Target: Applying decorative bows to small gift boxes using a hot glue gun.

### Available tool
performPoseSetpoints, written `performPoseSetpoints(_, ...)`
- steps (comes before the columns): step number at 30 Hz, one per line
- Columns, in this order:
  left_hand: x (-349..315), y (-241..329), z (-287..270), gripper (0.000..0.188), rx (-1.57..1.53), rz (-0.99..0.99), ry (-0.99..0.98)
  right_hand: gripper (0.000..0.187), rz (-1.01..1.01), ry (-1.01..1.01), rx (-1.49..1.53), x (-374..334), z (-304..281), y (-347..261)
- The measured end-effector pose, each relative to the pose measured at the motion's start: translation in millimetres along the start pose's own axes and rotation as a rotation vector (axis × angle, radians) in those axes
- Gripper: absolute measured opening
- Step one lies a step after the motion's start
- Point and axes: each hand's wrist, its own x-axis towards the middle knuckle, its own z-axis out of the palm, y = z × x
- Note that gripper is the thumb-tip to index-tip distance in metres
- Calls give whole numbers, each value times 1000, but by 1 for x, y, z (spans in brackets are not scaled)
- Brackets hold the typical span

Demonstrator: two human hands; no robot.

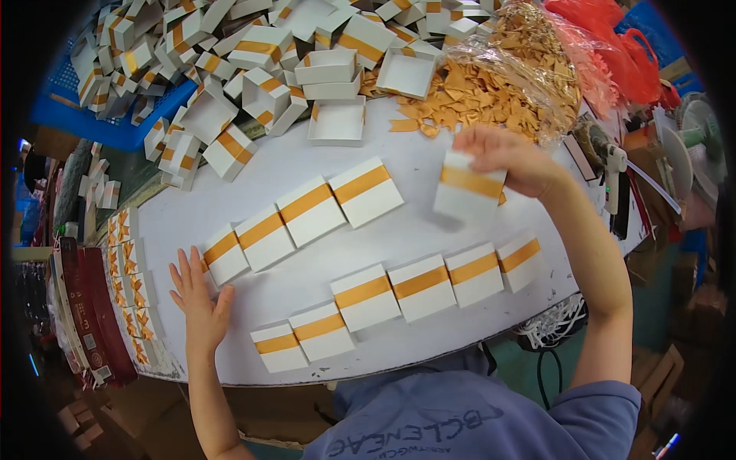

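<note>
The right grip (502,157) holds a white box (464,193); the left grip (202,303) is spread wide. A blue basket (126,137) holds boxes (121,34), a clear bag (491,54) gold ribbons (533,34).

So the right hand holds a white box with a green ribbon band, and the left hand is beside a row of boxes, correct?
Not quite: the head view shows a gold, not green, ribbon band on the white box in the right hand. The rest stands.

My gold-banded white box (464,195) right of centre, gold ribbon pieces (469,98) upper right, blue crate (126,138) upper left, my blue-grey shirt (529,422) below
</note>
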Motion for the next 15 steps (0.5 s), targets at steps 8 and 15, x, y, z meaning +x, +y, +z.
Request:
performPoseSetpoints(8,-2,5,0,72,-47,10,-33,36,39,231,-419,3,-19,-11)
performPoseSetpoints(15,11,-2,7,64,-69,125,34,21,-254,-42,-882,39,21,15)
